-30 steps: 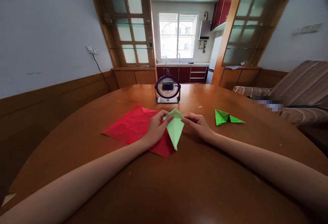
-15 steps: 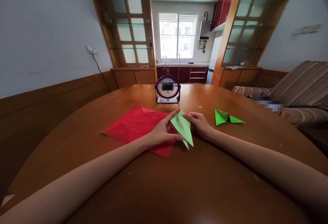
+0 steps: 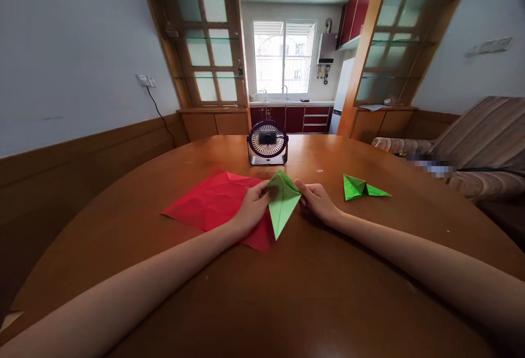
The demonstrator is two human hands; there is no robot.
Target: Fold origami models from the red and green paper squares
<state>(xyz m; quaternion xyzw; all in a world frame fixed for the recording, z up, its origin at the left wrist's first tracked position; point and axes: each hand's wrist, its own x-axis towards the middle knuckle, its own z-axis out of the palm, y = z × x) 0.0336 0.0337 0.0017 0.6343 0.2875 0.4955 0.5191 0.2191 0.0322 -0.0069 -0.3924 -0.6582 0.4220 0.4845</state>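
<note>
hands: left [image 3: 251,211] + right [image 3: 318,202] | pinching folded green paper [image 3: 283,202] | forearms converging

**Paper and hands on the table: the count**

Two hands: left hand [image 3: 251,210], right hand [image 3: 318,203]. Two folded green paper pieces: one pale green piece [image 3: 283,200] between the hands, one bright green piece [image 3: 361,187] right of the right hand. One red sheet [image 3: 213,200] under the left hand. One small fan [image 3: 268,142] beyond both hands.
</note>
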